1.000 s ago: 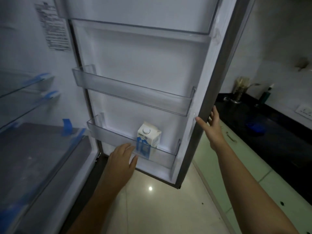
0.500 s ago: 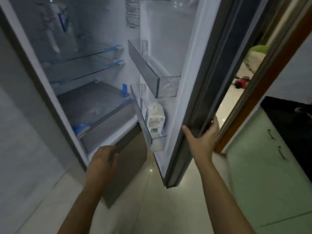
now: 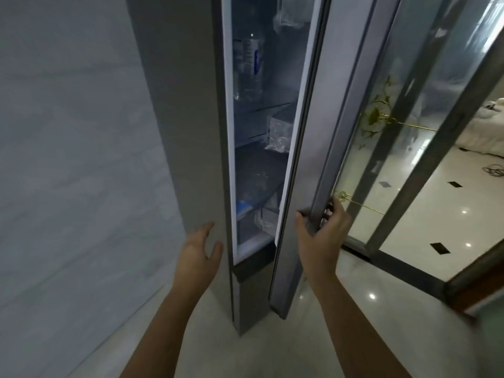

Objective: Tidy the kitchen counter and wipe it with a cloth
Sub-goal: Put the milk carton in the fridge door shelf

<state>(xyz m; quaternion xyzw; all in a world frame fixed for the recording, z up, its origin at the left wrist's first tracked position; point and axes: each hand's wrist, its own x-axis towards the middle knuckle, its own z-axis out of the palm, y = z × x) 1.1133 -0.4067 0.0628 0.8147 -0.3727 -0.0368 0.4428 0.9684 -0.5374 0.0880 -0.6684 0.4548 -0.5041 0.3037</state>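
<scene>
Upright fridge door point(image 3: 330, 118) — barely ajar

Grey fridge point(image 3: 177, 132) against a pale tiled wall point(image 3: 68, 132), fridge door point(image 3: 321, 159) open only by a narrow gap. Inside: a clear water bottle point(image 3: 249, 69) upright on an upper shelf, a clear door bin point(image 3: 278, 132) lower and to its right, a blue strip point(image 3: 242, 207) near the bottom. Right of the fridge: a glass sliding door point(image 3: 409, 64) with a gold floral pattern point(image 3: 377, 118), a brown wooden frame point(image 3: 477, 282), and a glossy white floor point(image 3: 436, 203) with black diamond insets point(image 3: 439, 248) and a cable coil point(image 3: 492, 170).
</scene>
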